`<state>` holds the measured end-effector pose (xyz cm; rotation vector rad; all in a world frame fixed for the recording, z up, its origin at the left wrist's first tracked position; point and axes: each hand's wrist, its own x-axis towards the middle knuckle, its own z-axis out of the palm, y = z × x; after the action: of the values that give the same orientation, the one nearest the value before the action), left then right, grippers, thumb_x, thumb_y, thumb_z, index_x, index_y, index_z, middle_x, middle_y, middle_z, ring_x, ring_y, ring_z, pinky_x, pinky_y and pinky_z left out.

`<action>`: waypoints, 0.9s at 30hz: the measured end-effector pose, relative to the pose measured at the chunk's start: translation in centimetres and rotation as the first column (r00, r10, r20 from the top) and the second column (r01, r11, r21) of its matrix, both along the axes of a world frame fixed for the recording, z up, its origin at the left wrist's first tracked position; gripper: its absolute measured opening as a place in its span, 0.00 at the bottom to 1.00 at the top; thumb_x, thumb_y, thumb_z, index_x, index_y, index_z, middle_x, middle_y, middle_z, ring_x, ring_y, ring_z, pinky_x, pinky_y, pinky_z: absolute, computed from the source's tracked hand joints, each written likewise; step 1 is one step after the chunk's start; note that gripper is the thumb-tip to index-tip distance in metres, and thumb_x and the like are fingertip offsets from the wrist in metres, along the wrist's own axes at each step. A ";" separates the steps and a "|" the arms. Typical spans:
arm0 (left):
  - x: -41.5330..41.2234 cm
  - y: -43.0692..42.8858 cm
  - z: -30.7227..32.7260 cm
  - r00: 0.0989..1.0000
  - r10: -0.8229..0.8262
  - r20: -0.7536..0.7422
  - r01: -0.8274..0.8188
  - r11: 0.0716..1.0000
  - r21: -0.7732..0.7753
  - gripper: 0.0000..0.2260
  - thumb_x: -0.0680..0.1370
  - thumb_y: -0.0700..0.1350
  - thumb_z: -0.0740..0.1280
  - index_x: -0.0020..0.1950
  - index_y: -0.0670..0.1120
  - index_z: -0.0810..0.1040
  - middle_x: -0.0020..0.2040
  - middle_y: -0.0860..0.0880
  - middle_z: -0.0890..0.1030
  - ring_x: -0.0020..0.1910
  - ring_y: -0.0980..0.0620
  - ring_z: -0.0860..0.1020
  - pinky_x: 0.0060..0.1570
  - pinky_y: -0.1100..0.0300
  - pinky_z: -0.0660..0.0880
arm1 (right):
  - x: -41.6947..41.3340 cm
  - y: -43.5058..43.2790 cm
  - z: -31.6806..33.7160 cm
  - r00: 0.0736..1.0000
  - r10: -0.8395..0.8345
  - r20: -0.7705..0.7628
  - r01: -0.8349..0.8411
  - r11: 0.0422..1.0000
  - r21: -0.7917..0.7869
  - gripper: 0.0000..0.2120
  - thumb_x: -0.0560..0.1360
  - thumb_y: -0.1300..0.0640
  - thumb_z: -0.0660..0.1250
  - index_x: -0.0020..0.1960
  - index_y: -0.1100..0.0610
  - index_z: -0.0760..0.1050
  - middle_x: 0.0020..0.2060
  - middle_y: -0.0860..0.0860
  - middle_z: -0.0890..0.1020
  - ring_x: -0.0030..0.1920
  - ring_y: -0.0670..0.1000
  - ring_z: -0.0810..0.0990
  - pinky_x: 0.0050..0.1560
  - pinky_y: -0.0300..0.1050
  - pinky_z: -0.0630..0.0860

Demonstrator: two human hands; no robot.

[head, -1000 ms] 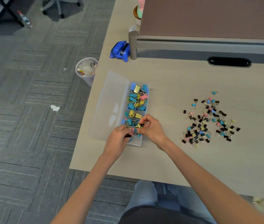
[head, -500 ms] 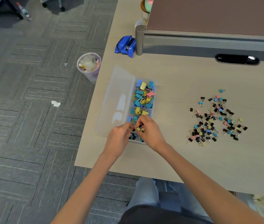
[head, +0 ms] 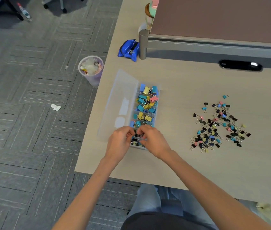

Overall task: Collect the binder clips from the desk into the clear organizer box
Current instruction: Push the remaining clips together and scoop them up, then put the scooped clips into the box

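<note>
One round see-through bin [head: 90, 68] full of scraps stands on the floor at the far left, off the pale wooden table [head: 181, 171]. Next comes the flat clear lid [head: 119, 100] of the box, flopped open to the left and lying on the table. My left hand [head: 119, 142] is at the lid's near end, fingers bent in toward the box. The long clear plastic organizer box [head: 159, 97] lies just beside the lid. Big blue, yellow and pink binder clips [head: 145, 103] fill its far parts, and tiny dark ones lie in the near part. My right hand [head: 155, 142] is over that near part too, fingers bent, almost touching the left hand. Tiny clips show between my fingertips, but I cannot tell which hand has them, or if they just lie in the box. Well off to the right, a heap of small loose binder clips [head: 217, 128] sits on the table. I think I am dropping a few into the near part. Next I must let go, reach right, and pinch up more.
</note>
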<state>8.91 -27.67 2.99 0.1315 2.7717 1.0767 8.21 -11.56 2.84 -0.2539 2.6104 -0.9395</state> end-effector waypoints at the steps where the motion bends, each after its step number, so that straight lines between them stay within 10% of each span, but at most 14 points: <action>1: 0.0 0.0 0.0 1.000 0.004 0.006 -0.004 1.000 -0.006 0.10 0.72 0.32 0.67 0.47 0.46 0.80 0.43 0.52 0.81 0.43 0.53 0.79 0.44 0.53 0.78 | 0.0 0.2 0.0 1.000 -0.008 0.009 0.008 1.000 -0.010 0.12 0.70 0.64 0.71 0.51 0.54 0.73 0.48 0.50 0.78 0.44 0.51 0.78 0.46 0.50 0.77; 27: -4.1 21.0 -0.6 0.976 -0.192 0.100 0.192 0.981 0.014 0.09 0.73 0.36 0.67 0.46 0.50 0.79 0.43 0.56 0.81 0.43 0.57 0.78 0.44 0.57 0.76 | -1.4 21.8 0.3 0.897 -0.443 0.019 0.442 0.890 -0.116 0.10 0.70 0.70 0.68 0.45 0.57 0.77 0.39 0.50 0.80 0.40 0.47 0.79 0.43 0.40 0.77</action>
<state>4.77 -6.65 2.39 0.3290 2.6039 1.0108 6.84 10.20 3.10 0.3299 2.6745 -1.2408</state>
